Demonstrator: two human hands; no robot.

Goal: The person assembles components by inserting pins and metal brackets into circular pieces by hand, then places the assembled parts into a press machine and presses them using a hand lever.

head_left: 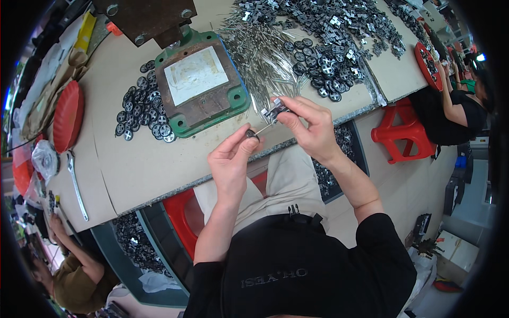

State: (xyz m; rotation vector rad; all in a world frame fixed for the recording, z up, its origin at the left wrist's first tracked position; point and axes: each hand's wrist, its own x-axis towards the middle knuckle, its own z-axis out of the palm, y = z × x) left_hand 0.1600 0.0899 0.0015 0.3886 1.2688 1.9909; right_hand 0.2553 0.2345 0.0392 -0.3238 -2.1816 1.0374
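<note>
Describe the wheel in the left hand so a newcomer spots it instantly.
Find the green-edged press base, then drop from its near right corner to the left hand. It pinches a small black wheel. Unlike the loose wheels heaped beside the base, this one is held up, with a thin metal rod running from it toward the right hand.

We count one held wheel (252, 134) and one held rod (265, 128). Around them we find two heaps of wheels (142, 103), one press base (209, 110), two red dishes (69, 117), two red stools (400, 131) and one wrench (76, 183).
</note>
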